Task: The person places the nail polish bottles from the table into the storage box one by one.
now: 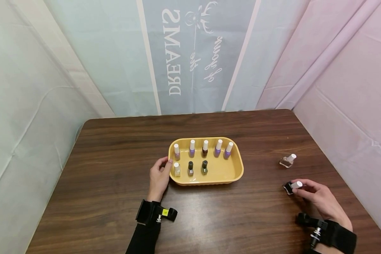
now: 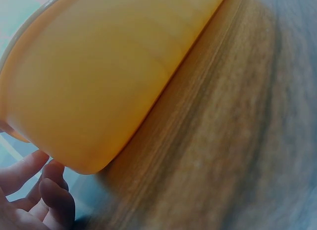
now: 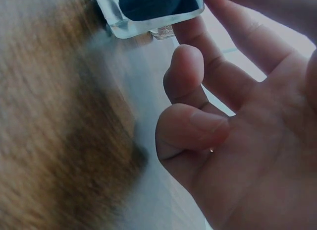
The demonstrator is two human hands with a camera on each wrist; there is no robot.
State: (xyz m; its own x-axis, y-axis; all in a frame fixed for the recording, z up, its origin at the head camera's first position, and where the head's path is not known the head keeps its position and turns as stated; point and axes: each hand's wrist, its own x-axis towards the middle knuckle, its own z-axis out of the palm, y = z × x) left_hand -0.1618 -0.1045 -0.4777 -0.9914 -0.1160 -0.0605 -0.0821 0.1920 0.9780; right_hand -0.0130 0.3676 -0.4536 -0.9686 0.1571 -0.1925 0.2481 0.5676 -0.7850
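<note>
In the head view my right hand [image 1: 325, 201] pinches the white cap of a nail polish bottle [image 1: 288, 188] with dark polish. The bottle tilts, and its glass base [image 3: 158, 12] shows at the top of the right wrist view. My left hand [image 1: 159, 178] holds the left end of a yellow tray [image 1: 222, 178], thumb at the rim and fingers outside. Several small nail polish bottles stand in the tray. White-capped ones, such as a purple bottle [image 1: 192, 150], form the back row. In front are a white-capped pale bottle [image 1: 176, 170] and two dark-capped bottles.
Another nail polish bottle [image 1: 286, 161], clear-looking with a white cap, lies tilted on the brown wooden table [image 1: 114, 197] beyond my right hand. Pale curtains [image 1: 120, 70] hang along the back and both sides of the table.
</note>
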